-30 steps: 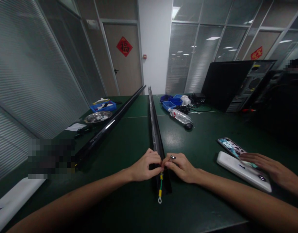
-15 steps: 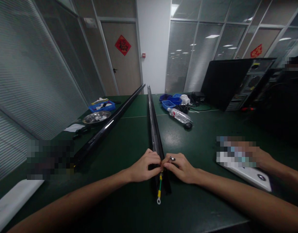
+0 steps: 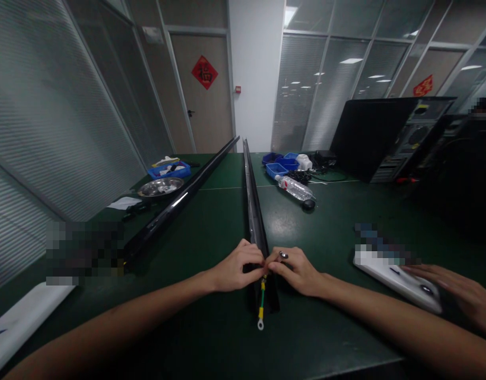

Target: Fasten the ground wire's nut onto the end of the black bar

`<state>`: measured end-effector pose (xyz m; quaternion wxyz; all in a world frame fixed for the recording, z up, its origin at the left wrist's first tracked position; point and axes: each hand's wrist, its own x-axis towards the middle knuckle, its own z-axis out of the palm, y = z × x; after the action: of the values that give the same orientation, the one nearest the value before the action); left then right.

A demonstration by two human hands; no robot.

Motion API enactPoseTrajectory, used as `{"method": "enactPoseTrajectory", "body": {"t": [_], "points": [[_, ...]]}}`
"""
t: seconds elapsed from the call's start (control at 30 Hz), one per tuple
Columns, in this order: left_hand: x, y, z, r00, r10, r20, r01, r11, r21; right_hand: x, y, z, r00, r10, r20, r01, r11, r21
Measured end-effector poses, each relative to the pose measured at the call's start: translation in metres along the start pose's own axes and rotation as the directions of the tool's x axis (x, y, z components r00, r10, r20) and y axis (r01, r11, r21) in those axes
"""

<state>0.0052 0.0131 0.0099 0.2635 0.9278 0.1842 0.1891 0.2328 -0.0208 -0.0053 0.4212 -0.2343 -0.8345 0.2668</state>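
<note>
A long black channel (image 3: 255, 211) runs away from me along the green table. At its near end, my left hand (image 3: 240, 266) and my right hand (image 3: 294, 270) meet, fingertips pinched together. Just below the fingertips hangs a short green wire (image 3: 262, 298) with yellow sleeves and a ring terminal at its lower end. Its upper end is at my fingers, and both hands appear to grip a small part there, hidden by the fingertips. A ring-shaped metal piece is on a finger of my right hand.
Another black rail (image 3: 179, 200) lies to the left, beside a metal bowl (image 3: 148, 189) and a blue tray (image 3: 179, 172). A plastic bottle (image 3: 294, 188) and blue bins (image 3: 276, 170) stand right of centre. Another person's hand (image 3: 465, 290) is by a white device (image 3: 389, 274).
The other person's hand at the right has moved right and down, off the blurred object behind the white device. My hands stay pinched at the channel's end. The view has shifted slightly.
</note>
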Motion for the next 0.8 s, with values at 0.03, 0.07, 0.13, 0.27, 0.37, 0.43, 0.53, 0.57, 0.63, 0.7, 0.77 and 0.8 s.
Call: {"method": "enactPoseTrajectory", "body": {"t": [0.03,0.07,0.13,0.27,0.37,0.43,0.53,0.57,0.63,0.7,0.77,0.8], "points": [[-0.0001,0.0001,0.0004,1.0,0.002,-0.003,-0.002,1.0,0.006,0.0003,-0.0008,-0.0002,1.0,-0.003,0.001,0.003,1.0,-0.003],[-0.0003,0.0002,0.0007,1.0,0.003,-0.005,-0.003,1.0,0.011,0.0005,-0.0012,-0.0004,1.0,-0.003,0.004,0.003,1.0,-0.005],[-0.0004,0.0002,0.0013,1.0,-0.001,-0.009,0.001,1.0,0.012,0.0002,-0.0013,-0.0006,1.0,0.001,0.008,-0.001,1.0,-0.009],[-0.0005,-0.001,0.0015,1.0,0.009,-0.003,-0.009,1.0,-0.004,-0.0019,0.0003,-0.0003,1.0,-0.002,0.015,0.002,1.0,-0.012],[-0.0009,-0.0023,0.0015,1.0,0.012,0.011,-0.012,1.0,-0.005,-0.003,0.0007,0.0006,1.0,-0.008,0.008,0.008,1.0,-0.026],[-0.0016,-0.0025,0.0017,1.0,0.004,0.01,-0.004,1.0,0.003,-0.0033,0.0005,0.001,1.0,-0.009,-0.004,0.009,0.999,-0.035],[-0.0025,-0.002,0.0022,1.0,0.001,-0.008,-0.001,1.0,0.01,-0.0031,-0.0002,0.001,1.0,-0.007,-0.004,0.007,0.999,-0.043],[-0.0027,-0.0016,0.0023,1.0,0.0,-0.01,0.0,1.0,0.01,-0.0028,-0.0005,0.0008,1.0,-0.005,0.001,0.005,0.999,-0.043],[-0.0028,-0.001,0.0023,1.0,-0.007,-0.006,0.007,1.0,0.005,-0.0023,-0.0012,0.0003,1.0,-0.003,0.012,0.003,0.999,-0.04],[-0.0024,-0.0007,0.002,1.0,-0.014,0.002,0.014,1.0,0.001,-0.0019,-0.0015,0.0001,1.0,-0.003,0.015,0.003,0.999,-0.036],[-0.002,-0.0007,0.0015,1.0,-0.014,0.009,0.014,1.0,-0.003,-0.0021,-0.0011,0.0003,1.0,0.0,0.016,0.001,0.999,-0.035],[-0.0019,-0.0008,0.0013,1.0,-0.013,0.012,0.013,1.0,-0.004,-0.0024,-0.0006,0.0005,1.0,0.004,0.019,-0.003,0.999,-0.037]]}}
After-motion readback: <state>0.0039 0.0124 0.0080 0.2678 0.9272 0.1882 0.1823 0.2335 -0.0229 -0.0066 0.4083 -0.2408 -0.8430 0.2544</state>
